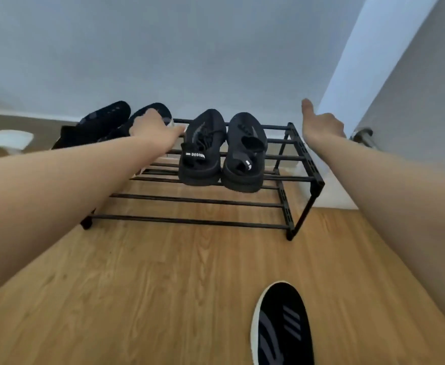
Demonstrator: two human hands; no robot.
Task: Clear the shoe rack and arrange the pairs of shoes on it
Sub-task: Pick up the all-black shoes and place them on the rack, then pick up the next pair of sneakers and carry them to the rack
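Head view, shoe rack (289, 177): black metal frame with two tiers of horizontal bars, standing on the wood floor (142, 285) against a pale wall (163, 48); long axis runs left to right.
Head view, right-hand pair (221, 151): two black lace-up sneakers side by side on the top tier, touching along their inner edges; long axes run front to back, toes toward the wall, heels toward the camera; the left heel tab reads "DESIGN".
Head view, left-hand pair (105, 122): two black shoes at the rack's left end, soles partly turned toward the camera, toes pointing up and away to the right; partly hidden behind the forearm.
Head view, left hand (155, 127): reaching over the top tier, fingers curled down on the nearer shoe of the left-hand pair; how firmly the grip closes on it cannot be told.
Head view, right hand (321, 125): raised above the rack's right end, thumb up, fingers loosely curled, holding nothing.
Head view, single shoe (281, 327): black with a white sole edge and grey stripes, on the floor near the camera, toe toward the rack.
Head view, white object (10, 139): on the floor at far left, blurred.
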